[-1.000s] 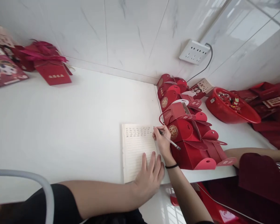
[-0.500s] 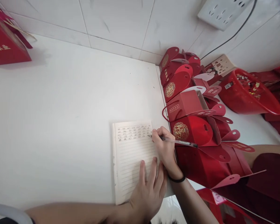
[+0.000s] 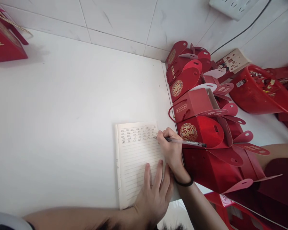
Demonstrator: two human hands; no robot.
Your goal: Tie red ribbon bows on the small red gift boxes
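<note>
A lined notebook page (image 3: 134, 163) lies on the white table, with rows of handwritten numbers across its upper part. My right hand (image 3: 171, 148) grips a black and clear pen (image 3: 187, 141), its tip touching the paper near the right end of the last written row. My left hand (image 3: 153, 195) rests flat on the lower right of the page, fingers spread and pointing up the sheet. A black band circles my right wrist.
Red gift boxes (image 3: 201, 102) stand in a row right of the notebook, close to my right hand. Behind them is a red plastic basin (image 3: 256, 92). Another red box (image 3: 4, 44) sits at the far left on the white table (image 3: 62, 127). A person's arm (image 3: 278, 150) shows at the right.
The view has shifted slightly, so the boxes and basin appear a little further right and higher. The pen is still in my right hand, and my left hand stays on the page.
</note>
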